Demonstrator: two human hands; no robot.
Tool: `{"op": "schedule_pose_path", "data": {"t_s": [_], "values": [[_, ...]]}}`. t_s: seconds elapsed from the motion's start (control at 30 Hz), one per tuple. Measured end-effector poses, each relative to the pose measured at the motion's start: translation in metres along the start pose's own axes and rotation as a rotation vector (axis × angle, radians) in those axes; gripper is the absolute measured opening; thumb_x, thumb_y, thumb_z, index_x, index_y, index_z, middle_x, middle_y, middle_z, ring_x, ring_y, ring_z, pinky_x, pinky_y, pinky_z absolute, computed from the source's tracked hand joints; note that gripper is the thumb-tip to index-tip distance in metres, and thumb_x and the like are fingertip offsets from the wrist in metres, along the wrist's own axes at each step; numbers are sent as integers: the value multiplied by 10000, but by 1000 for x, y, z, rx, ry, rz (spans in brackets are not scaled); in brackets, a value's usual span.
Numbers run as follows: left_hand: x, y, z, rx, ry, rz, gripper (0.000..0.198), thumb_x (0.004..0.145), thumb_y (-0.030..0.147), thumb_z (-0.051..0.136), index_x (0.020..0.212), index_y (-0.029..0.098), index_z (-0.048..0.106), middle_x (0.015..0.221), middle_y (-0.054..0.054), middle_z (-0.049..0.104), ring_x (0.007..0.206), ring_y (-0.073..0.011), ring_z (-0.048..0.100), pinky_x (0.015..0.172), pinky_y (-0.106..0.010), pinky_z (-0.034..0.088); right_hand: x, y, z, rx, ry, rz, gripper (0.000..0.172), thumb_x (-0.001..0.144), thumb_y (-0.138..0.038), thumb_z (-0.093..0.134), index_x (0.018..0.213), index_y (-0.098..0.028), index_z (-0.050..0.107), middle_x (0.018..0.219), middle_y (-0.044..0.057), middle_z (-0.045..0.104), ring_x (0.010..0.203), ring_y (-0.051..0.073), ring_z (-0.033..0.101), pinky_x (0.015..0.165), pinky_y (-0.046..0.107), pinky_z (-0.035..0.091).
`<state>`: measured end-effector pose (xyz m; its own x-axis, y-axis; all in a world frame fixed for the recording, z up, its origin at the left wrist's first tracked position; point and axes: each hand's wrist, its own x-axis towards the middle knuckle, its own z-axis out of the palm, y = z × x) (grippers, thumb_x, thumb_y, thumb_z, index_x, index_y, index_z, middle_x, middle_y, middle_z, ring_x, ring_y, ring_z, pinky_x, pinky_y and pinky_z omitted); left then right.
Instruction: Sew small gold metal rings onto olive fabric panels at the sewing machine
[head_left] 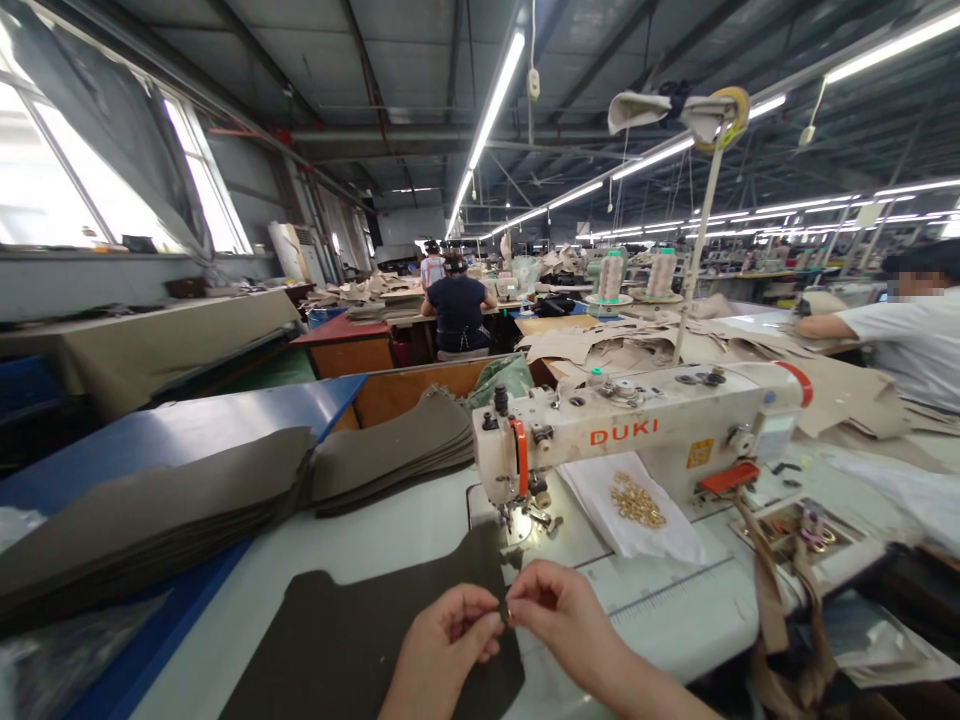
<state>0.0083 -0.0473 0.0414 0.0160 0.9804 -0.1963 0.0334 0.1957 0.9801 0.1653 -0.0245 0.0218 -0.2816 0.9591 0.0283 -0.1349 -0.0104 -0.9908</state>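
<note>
Both hands meet low in the centre of the head view, in front of a white sewing machine (675, 425). My right hand (559, 610) pinches a small gold-coloured piece (510, 612) between thumb and fingertips. Close beside it, my left hand (454, 635) has its thumb and fingers pinched at the edge of a dark fabric panel (360, 620); how much it grips is hidden. That panel lies flat on the pale machine table, its upper corner near the needle area. A pile of small gold pieces (637, 502) rests on a white sheet (675, 535) under the machine arm.
Stacks of dark panels (397, 450) stand at the left, some on a blue surface (262, 405). An open tray (844, 570) with small parts and hanging tan straps (766, 610) is at the right. Other people (459, 305) sit farther off.
</note>
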Motion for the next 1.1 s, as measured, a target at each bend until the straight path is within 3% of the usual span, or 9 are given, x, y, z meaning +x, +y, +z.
{"op": "schedule_pose_path", "data": {"t_s": [0.17, 0.33, 0.57, 0.87, 1.0, 1.1], "values": [[-2, 1, -2, -29, -50, -32, 324, 524, 385, 776, 698, 171, 606, 575, -6, 680, 514, -130, 586, 517, -230, 449, 1, 1, 3, 253, -86, 219, 338, 498, -356, 832, 646, -133, 626, 553, -5, 626, 531, 115, 590, 555, 225, 432], [-1, -5, -7, -198, -34, -132, 495, 518, 583, 766, 736, 154, 653, 606, -33, 688, 540, -131, 608, 539, -225, 477, -2, 1, 4, 327, -32, 276, 400, 465, -392, 856, 684, -129, 649, 611, 36, 666, 590, 152, 636, 575, 244, 450], [-2, -8, 0, -350, -99, -206, 364, 508, 349, 858, 742, 146, 666, 616, -10, 671, 526, -71, 559, 540, -169, 443, -1, 11, 11, 301, 30, 219, 394, 462, -411, 853, 651, -142, 636, 578, 3, 628, 554, 135, 604, 568, 245, 449], [13, -13, -5, -153, -216, -183, 342, 497, 345, 786, 583, 170, 506, 526, 21, 609, 503, -87, 511, 512, -199, 358, -5, 9, 11, 178, -32, 142, 339, 566, -428, 785, 661, -155, 609, 568, -4, 598, 559, 139, 586, 565, 247, 431], [11, -4, -10, 96, -210, -61, 129, 529, 222, 627, 557, 171, 511, 507, 65, 508, 517, -90, 431, 521, -218, 318, -14, 3, 15, -47, -17, 29, 189, 634, -267, 708, 766, -164, 620, 634, -15, 581, 612, 134, 562, 589, 238, 417], [8, 2, -11, 269, -139, 14, 31, 528, 188, 527, 543, 178, 502, 515, 73, 458, 528, -100, 399, 511, -225, 292, -19, 0, 16, -245, -13, -62, 243, 581, -141, 693, 810, -169, 616, 712, -11, 592, 694, 145, 567, 654, 242, 423]]}}
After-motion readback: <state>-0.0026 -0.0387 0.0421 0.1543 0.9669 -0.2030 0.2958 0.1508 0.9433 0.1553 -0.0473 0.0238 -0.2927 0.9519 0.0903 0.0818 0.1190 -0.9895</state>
